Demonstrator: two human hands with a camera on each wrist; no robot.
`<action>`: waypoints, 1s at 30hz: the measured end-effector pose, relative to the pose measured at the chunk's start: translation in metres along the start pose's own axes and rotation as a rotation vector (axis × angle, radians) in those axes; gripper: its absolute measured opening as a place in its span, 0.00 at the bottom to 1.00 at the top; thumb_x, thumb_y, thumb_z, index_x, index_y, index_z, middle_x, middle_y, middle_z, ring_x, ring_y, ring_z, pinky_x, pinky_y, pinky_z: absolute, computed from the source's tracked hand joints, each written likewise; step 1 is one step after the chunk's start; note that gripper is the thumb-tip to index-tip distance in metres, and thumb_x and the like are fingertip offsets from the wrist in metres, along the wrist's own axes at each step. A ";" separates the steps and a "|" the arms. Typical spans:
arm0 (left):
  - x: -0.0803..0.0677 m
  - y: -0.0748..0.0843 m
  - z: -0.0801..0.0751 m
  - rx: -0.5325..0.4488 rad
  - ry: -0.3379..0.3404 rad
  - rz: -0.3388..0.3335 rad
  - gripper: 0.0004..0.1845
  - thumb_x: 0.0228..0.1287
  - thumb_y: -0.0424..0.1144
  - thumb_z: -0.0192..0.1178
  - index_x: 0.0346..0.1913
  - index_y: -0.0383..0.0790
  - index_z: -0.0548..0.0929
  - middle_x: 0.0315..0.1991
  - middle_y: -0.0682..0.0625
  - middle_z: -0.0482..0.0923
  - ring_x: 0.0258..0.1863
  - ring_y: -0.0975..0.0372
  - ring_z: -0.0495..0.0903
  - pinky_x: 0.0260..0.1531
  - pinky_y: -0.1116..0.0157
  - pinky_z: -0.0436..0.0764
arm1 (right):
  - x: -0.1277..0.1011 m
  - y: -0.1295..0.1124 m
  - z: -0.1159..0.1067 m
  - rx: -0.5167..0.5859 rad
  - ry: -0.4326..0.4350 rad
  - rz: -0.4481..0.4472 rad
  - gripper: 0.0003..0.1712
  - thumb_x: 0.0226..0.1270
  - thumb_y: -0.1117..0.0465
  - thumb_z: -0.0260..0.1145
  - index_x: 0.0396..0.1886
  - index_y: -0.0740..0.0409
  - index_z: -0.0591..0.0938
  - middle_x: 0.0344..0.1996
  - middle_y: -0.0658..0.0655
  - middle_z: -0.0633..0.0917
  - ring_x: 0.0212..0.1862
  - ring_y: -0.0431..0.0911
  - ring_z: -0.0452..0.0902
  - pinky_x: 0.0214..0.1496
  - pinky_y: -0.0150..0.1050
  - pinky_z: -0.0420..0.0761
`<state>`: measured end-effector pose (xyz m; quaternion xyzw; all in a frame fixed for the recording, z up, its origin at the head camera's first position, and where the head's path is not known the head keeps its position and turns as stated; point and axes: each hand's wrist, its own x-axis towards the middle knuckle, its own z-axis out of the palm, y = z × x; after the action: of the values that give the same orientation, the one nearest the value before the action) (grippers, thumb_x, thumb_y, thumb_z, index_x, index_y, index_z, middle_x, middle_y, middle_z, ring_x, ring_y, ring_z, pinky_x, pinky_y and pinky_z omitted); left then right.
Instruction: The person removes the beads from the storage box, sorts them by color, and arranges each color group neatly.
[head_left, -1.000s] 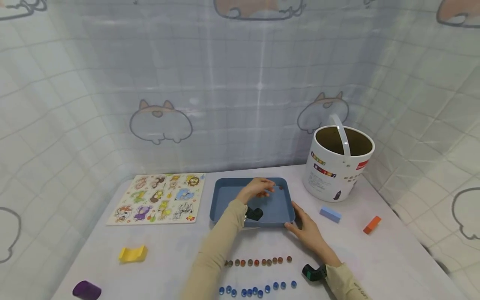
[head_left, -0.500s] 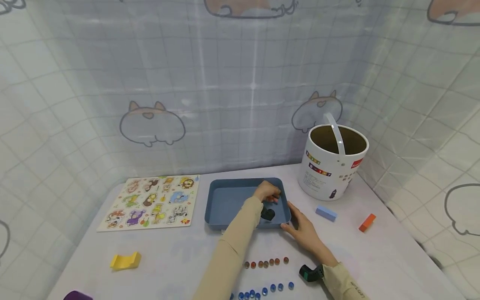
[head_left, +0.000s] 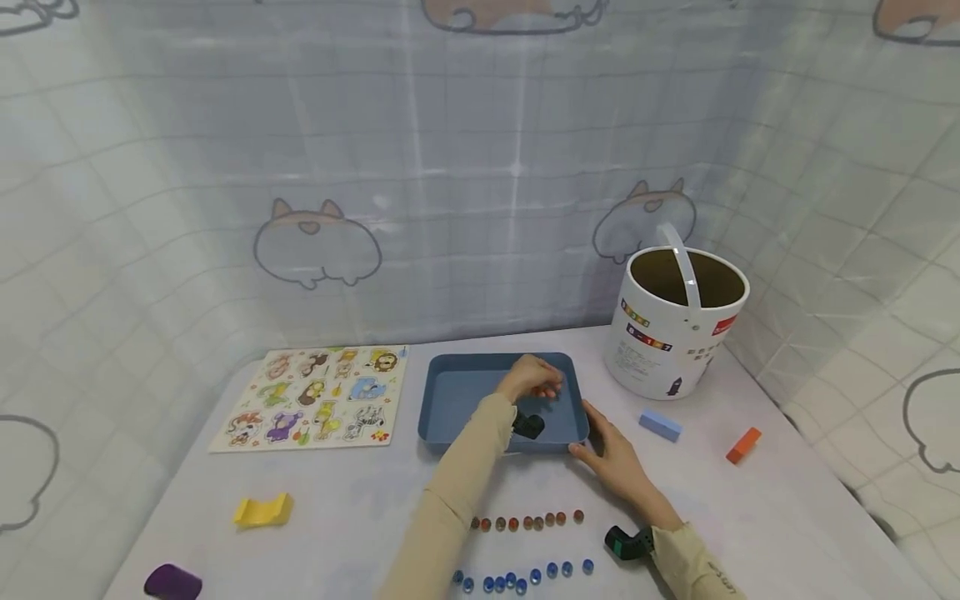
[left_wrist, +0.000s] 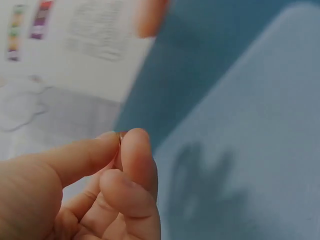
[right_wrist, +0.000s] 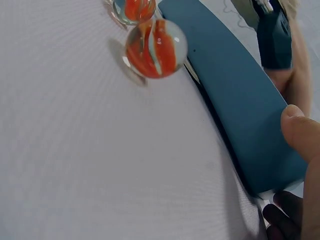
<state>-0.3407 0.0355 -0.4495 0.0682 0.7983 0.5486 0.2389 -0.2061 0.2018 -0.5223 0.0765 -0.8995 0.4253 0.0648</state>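
In the head view my left hand (head_left: 529,377) is over the right part of a shallow blue tray (head_left: 461,396). Thumb and index finger pinch a small glass marble (left_wrist: 120,139), mostly hidden behind the fingertips in the left wrist view. My right hand (head_left: 617,462) grips the tray's near right corner. In the right wrist view its thumb (right_wrist: 294,122) presses on the front wall, with the other fingers round the corner. Red-streaked clear marbles (right_wrist: 156,48) lie in a row in front of the tray. Nearer still runs a row of blue marbles (head_left: 521,586).
Right of the tray stand a white bucket (head_left: 660,354), a light blue block (head_left: 661,426) and an orange block (head_left: 743,446). At left lie an animal puzzle board (head_left: 311,398), a yellow curved block (head_left: 264,511) and a purple cylinder (head_left: 173,582).
My left hand has reached right to the reddish marble in the tray and taken it between thumb and finger. The right hand has kept its hold on the corner.
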 end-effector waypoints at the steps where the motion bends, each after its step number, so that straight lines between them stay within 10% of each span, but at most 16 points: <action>1: -0.002 -0.001 -0.005 -0.019 -0.015 0.014 0.13 0.67 0.37 0.60 0.48 0.32 0.85 0.36 0.43 0.87 0.21 0.66 0.80 0.29 0.67 0.79 | 0.000 0.000 0.000 0.001 -0.002 0.000 0.46 0.63 0.47 0.67 0.76 0.53 0.58 0.71 0.66 0.66 0.70 0.65 0.63 0.67 0.63 0.64; 14: -0.062 -0.011 -0.076 -0.039 -0.028 0.130 0.18 0.70 0.42 0.59 0.57 0.36 0.79 0.42 0.46 0.85 0.43 0.42 0.81 0.34 0.60 0.77 | -0.001 0.005 0.000 -0.025 -0.011 0.000 0.47 0.64 0.46 0.67 0.77 0.52 0.56 0.72 0.66 0.65 0.70 0.65 0.62 0.68 0.63 0.63; 30: -0.180 -0.093 -0.131 -0.029 -0.026 0.092 0.18 0.71 0.41 0.57 0.53 0.29 0.77 0.39 0.39 0.84 0.21 0.64 0.76 0.20 0.68 0.73 | 0.000 0.001 -0.001 -0.023 -0.018 -0.006 0.47 0.64 0.47 0.67 0.77 0.55 0.56 0.72 0.67 0.65 0.71 0.65 0.61 0.69 0.63 0.62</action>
<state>-0.2281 -0.1777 -0.4412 0.1085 0.7831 0.5696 0.2250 -0.2060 0.2027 -0.5224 0.0825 -0.9046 0.4140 0.0587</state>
